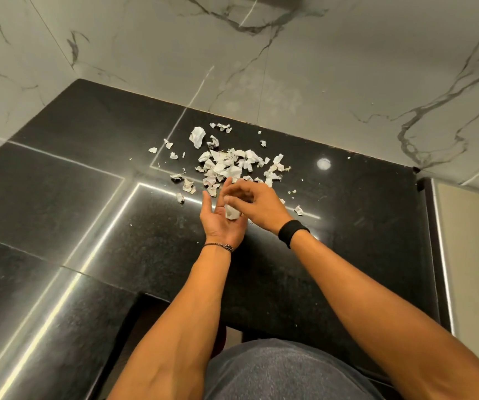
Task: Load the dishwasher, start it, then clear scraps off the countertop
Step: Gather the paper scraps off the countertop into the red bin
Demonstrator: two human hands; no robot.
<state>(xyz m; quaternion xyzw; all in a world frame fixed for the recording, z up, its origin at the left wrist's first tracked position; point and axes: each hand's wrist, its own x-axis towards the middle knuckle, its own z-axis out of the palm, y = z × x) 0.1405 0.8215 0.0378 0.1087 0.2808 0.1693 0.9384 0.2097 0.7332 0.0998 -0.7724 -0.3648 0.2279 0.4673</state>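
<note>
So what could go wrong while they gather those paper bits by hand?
1. The left hand lies palm up, fingers barely curled, with a crumpled paper scrap on it; more pieces could slide off onto the black countertop.
2. The pile of paper scraps is loose and light; a quick move of the right hand might scatter it.
3. Small outliers, like the stray scrap at the spread's left edge, are easy to miss.

Scraps lie on the countertop (near the wall behind).
</note>
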